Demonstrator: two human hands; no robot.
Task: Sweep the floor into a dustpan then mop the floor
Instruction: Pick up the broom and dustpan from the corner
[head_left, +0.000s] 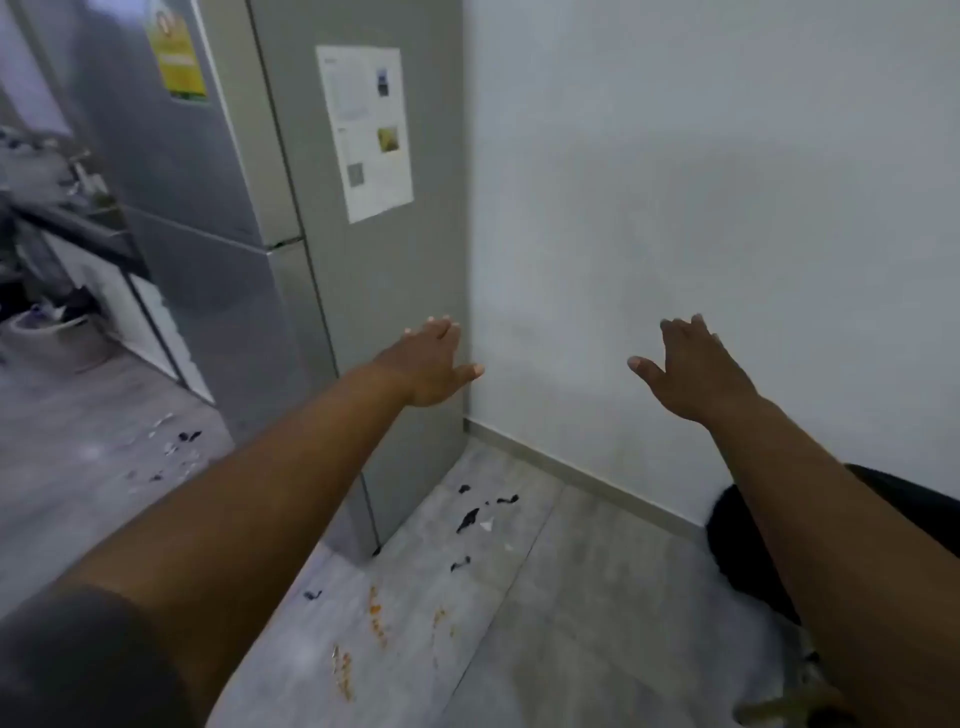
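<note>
Closest, two bare arms reach forward over a grey tiled floor (571, 597), a dark sleeve showing on the left one. The floor below them is dirty: trails of orange crumbs (343, 670) lie nearest, and beyond them dark scraps (467, 519) and a few white bits sit near the foot of a grey fridge (374, 312). A dark shape (737, 545), too unclear to name, sits against the skirting on the right. Further on, the left hand (431, 364) is open with fingers spread before the fridge's side, holding nothing. The right hand (696, 369) is likewise open and empty before a white wall (727, 182). More scraps (176, 441) litter the floor left of the fridge. A printed sheet (366, 130) is stuck high on the fridge, and a blurred, cluttered desk (78, 223) stands far left.
</note>
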